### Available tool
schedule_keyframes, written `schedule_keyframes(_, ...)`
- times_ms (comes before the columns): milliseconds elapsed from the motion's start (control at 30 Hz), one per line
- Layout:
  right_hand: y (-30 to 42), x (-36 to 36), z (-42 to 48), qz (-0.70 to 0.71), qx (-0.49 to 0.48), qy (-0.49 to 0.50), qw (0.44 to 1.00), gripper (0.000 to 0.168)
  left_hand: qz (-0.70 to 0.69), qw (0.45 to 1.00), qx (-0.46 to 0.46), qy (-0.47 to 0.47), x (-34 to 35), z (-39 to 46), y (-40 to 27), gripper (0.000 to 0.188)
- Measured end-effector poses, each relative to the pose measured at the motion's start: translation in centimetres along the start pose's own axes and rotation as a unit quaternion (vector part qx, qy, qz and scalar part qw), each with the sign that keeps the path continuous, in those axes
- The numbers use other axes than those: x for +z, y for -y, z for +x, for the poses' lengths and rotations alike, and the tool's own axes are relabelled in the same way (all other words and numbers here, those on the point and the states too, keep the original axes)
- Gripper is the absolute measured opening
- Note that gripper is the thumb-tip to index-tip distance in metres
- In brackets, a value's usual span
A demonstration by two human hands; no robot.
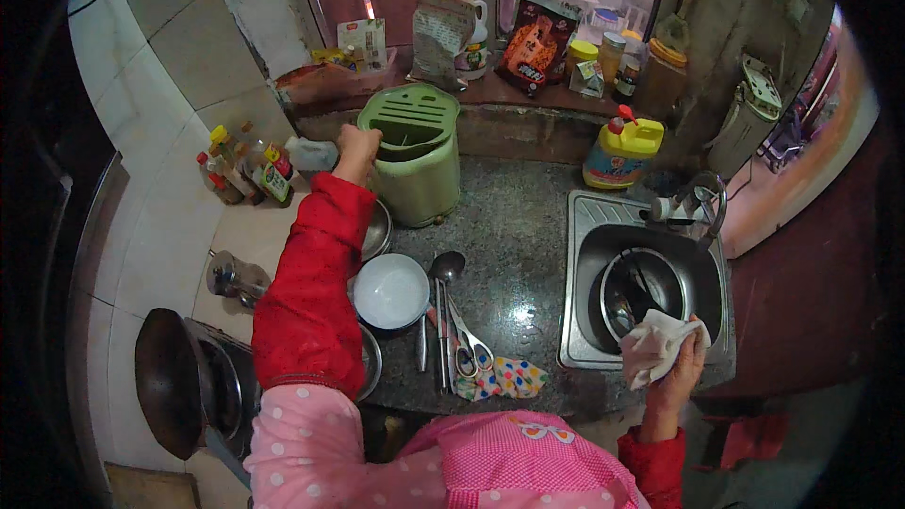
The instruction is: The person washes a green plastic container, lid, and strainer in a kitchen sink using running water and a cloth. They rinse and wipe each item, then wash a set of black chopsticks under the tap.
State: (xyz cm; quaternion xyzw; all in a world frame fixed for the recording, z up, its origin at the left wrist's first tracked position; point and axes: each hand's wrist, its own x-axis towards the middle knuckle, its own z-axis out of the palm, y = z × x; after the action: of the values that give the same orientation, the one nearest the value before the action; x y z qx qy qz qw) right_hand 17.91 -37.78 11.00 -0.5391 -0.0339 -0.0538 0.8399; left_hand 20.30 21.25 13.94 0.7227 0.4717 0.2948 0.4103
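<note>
My left hand is at the left rim of a green plastic container with a slotted lid, its fingers curled over the edge by the opening. A whitish cloth is held in my right hand over the front right corner of the steel sink. Inside the sink lies a metal basin with something dark in it. On the counter between my arms are a white bowl, a ladle, scissors and a dotted cloth.
A faucet rises behind the sink, beside a yellow detergent jug. Sauce bottles and a glass jar stand left of my left arm, above a dark wok. Bags and jars, one a brown packet, line the windowsill.
</note>
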Motion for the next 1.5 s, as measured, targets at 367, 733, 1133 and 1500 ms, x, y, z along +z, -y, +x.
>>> schedule_keyframes(367,-1.4,1.9,-1.4,-0.012,0.028,0.035,0.999,0.031,0.347,0.805,0.471,0.098,-0.9,-5.9,1.2,0.043)
schedule_keyframes(733,-0.7,2.6,-2.3,-0.031,0.032,0.044,0.998,0.029,0.366,0.743,0.543,0.134,-0.8,-5.4,0.4,0.037)
schedule_keyframes(1133,-2.2,2.9,-3.2,-0.053,0.102,0.065,0.991,0.032,0.234,0.779,0.582,0.005,-0.7,-9.7,-0.6,0.046)
schedule_keyframes(1500,-6.1,7.0,-4.7,-0.085,0.227,0.190,0.951,0.037,-0.123,0.913,0.231,0.313,0.8,-27.0,4.7,0.042)
